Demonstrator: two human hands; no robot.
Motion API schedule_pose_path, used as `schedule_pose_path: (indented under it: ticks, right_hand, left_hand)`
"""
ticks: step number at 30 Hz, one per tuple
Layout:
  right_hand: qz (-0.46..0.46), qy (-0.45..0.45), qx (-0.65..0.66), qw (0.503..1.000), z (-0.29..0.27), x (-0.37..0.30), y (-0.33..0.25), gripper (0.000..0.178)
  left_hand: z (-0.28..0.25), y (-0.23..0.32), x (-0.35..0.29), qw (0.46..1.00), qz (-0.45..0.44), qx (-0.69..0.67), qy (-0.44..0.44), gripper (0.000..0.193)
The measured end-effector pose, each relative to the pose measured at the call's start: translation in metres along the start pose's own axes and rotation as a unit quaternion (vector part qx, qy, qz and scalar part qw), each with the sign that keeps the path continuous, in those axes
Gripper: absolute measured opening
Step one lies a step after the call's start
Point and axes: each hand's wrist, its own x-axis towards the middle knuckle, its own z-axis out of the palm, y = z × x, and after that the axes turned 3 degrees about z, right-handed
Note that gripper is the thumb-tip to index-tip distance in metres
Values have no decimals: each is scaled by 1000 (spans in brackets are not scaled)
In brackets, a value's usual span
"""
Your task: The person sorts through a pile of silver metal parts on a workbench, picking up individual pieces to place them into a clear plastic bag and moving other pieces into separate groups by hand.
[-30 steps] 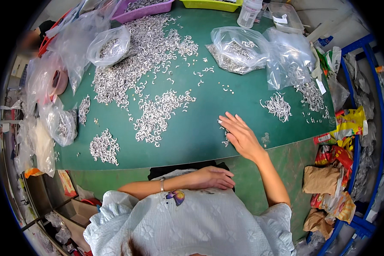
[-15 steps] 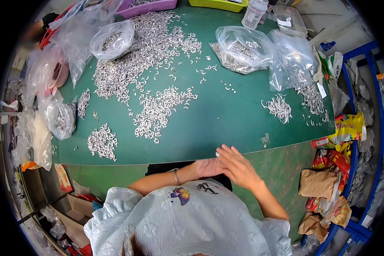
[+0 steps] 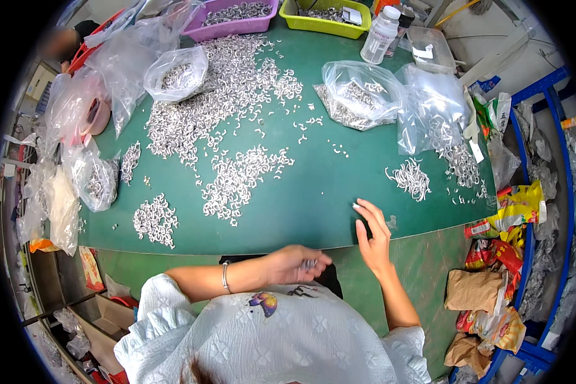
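Note:
My left hand (image 3: 293, 264) is at the table's front edge, fingers curled around a few small silvery curved metal pieces (image 3: 309, 263). My right hand (image 3: 374, 238) is over the edge to its right, empty, with thumb and fingers apart. Ahead of my left hand lies a loose heap of curved metal pieces (image 3: 237, 185), with a smaller pile (image 3: 155, 221) farther left. Beyond my right hand is another small pile (image 3: 409, 179). A much larger spread of the pieces (image 3: 205, 96) covers the far left of the green table (image 3: 288, 221).
Clear plastic bags with metal pieces stand at far left (image 3: 178, 73) and far right (image 3: 358, 96). A purple tray (image 3: 230, 27), a yellow-green tray (image 3: 326, 23) and a white bottle (image 3: 380, 35) line the back. Blue shelving (image 3: 525, 256) borders the right side.
My hands, together before, have parted. The left has drawn back and left, closing around metal pieces; the right has shifted slightly right over the tabletop. The view has tilted a little.

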Motion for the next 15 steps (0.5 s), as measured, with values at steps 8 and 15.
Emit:
schedule_pose_path:
  ticks: [8,15]
  right_hand:
    - [-70,81,-79,991,37,101,18,32]
    - [-75,77,-119,987,58,130,41,32]
  left_hand:
    - [36,55,3,985,173,-27,14,25]
    - [20,48,16,979,178,-100,-27,27]
